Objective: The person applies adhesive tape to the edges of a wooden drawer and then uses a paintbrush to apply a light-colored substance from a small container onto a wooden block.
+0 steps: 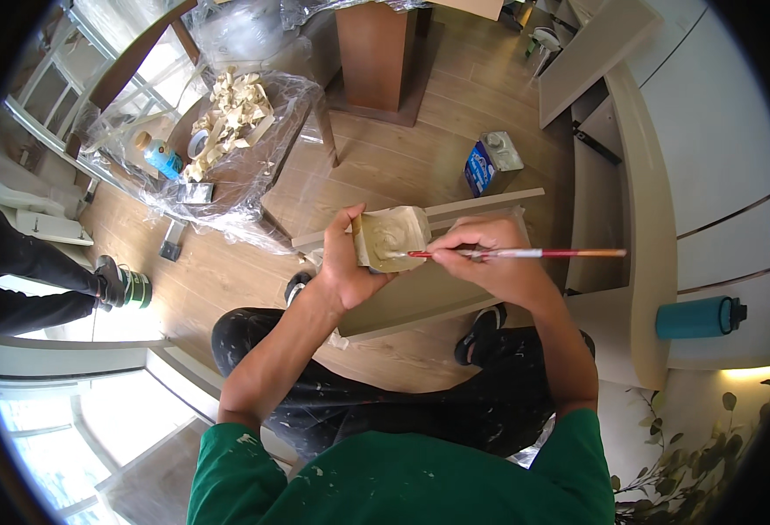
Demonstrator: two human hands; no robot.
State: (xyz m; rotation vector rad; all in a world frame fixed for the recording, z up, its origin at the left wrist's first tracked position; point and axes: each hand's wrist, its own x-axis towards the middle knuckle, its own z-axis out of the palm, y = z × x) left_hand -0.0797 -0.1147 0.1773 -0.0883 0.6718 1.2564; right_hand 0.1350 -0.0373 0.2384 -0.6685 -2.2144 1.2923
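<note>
My left hand is wrapped round a small square container that holds thick beige paint, tilted so its opening faces me. In my right hand is a thin paintbrush with a red and white handle, pinched between thumb and fingers. Its tip dips into the paint, hiding the bristles. Below both hands lies a beige drawer, its long front edge beyond the container and its near side close to my knees.
A plastic-covered chair at the left carries crumpled masking paper, a tape roll and a blue bottle. A paint can stands ahead. At right are an open cabinet and a teal flask. Another person's leg rests on a bucket.
</note>
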